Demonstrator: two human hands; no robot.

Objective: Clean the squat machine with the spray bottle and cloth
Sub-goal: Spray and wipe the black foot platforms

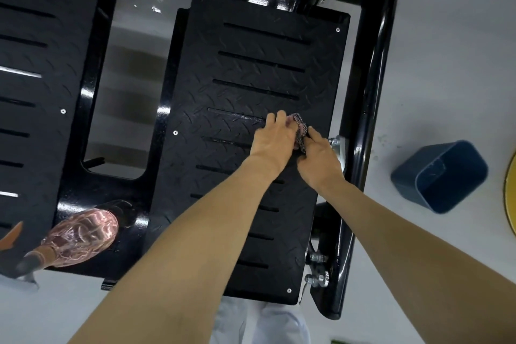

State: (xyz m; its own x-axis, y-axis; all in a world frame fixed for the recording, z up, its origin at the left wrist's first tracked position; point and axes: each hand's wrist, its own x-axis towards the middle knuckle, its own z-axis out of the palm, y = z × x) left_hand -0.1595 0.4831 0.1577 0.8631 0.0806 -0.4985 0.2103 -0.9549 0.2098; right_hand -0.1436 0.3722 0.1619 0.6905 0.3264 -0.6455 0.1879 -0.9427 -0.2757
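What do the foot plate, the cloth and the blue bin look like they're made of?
The foot plate looks like steel, painted semi-gloss black: raised diamond tread, cut slots, screws. The cloth is woven fabric, pink-and-dark check, softly bunched. The bin is probably plastic, matte blue, with rounded moulded corners.

2 footplates: left footplate point(42, 64) at 9 o'clock, right footplate point(251, 72) centre. 2 hands: left hand point(275, 142), right hand point(318, 159). 1 cloth point(301, 128). 1 spray bottle point(83, 234) at 8 o'clock. 1 blue bin point(403, 180) at 3 o'clock.
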